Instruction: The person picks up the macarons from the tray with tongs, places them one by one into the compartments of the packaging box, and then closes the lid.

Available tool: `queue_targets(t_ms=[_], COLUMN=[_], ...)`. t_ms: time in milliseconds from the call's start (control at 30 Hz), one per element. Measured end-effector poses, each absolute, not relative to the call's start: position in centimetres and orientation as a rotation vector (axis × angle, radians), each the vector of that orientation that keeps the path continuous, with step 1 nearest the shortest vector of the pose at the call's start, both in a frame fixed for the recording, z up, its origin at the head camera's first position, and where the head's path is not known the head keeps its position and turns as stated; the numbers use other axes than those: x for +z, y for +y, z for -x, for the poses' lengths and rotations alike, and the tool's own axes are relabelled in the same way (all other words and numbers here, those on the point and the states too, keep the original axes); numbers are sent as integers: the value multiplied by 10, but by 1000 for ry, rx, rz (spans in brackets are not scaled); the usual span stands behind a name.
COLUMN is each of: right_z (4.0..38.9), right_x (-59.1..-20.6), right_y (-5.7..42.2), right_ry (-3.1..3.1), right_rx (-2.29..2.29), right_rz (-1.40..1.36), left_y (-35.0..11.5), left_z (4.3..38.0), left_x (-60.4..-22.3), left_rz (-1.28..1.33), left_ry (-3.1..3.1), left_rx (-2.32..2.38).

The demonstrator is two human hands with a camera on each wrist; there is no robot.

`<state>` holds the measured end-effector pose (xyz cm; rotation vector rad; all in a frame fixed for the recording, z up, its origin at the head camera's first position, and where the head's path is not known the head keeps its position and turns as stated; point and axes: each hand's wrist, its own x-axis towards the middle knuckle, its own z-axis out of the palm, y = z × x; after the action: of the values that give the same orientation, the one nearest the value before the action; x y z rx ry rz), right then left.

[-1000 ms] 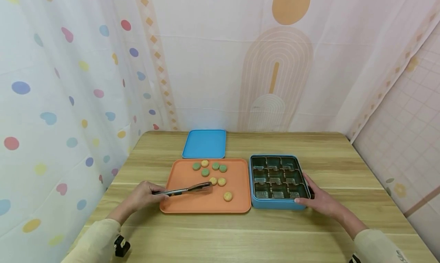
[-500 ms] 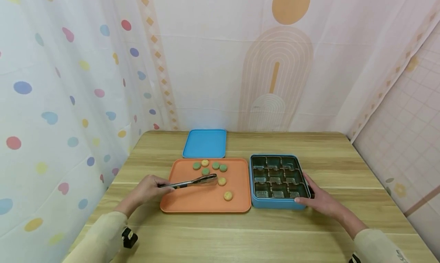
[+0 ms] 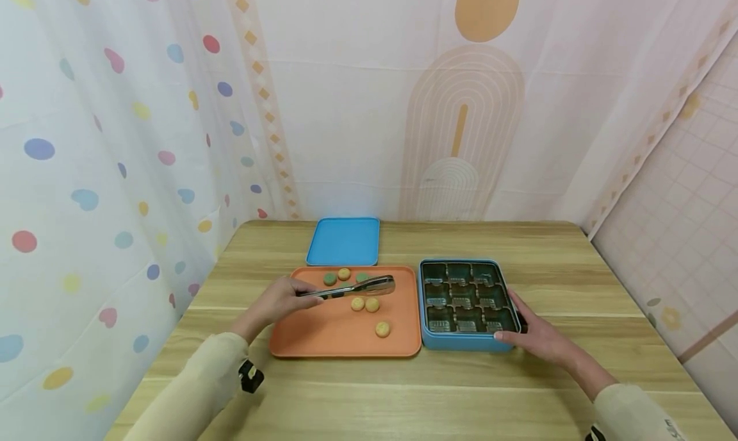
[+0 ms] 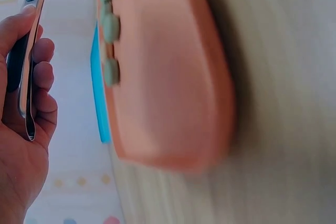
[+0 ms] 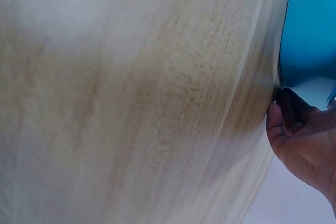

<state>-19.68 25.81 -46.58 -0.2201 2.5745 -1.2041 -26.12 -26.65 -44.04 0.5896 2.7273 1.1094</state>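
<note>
My left hand (image 3: pixel 282 300) holds a pair of metal tongs (image 3: pixel 350 290) by the handle, fingers curled round it in the left wrist view. The tongs point right over the orange tray (image 3: pixel 323 338), their tips (image 3: pixel 385 285) overlapping the spot of one green cookie and partly covering others. Still visible are a green cookie (image 3: pixel 330 279) and several yellow cookies, including a lone one (image 3: pixel 382 329) nearer the front. My right hand (image 3: pixel 536 335) grips the near right corner of a blue box (image 3: pixel 467 342), thumb on the front rim, fingers along its side.
Inside the box sits a dark plastic insert (image 3: pixel 463 295) with several hollow square compartments. A flat blue lid (image 3: pixel 344 241) lies behind the tray. Tray and box stand side by side on the wooden table (image 3: pixel 369 396), with patterned curtains (image 3: pixel 346 108) behind and on both sides.
My left hand and the tongs have moved right and farther back, from the yellow cookies toward the green ones. The right hand and the box have stayed in place.
</note>
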Motion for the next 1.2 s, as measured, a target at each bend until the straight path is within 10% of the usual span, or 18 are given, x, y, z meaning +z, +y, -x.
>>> queue_targets(t_ms=[1200], right_z=[199], right_x=[-465], right_y=[259], right_ry=[2596], right_rx=[-1138], right_rz=[218], left_y=[-175], left_z=[259], left_x=[-441], left_rz=[-850], left_ry=[2560], left_rx=[1125])
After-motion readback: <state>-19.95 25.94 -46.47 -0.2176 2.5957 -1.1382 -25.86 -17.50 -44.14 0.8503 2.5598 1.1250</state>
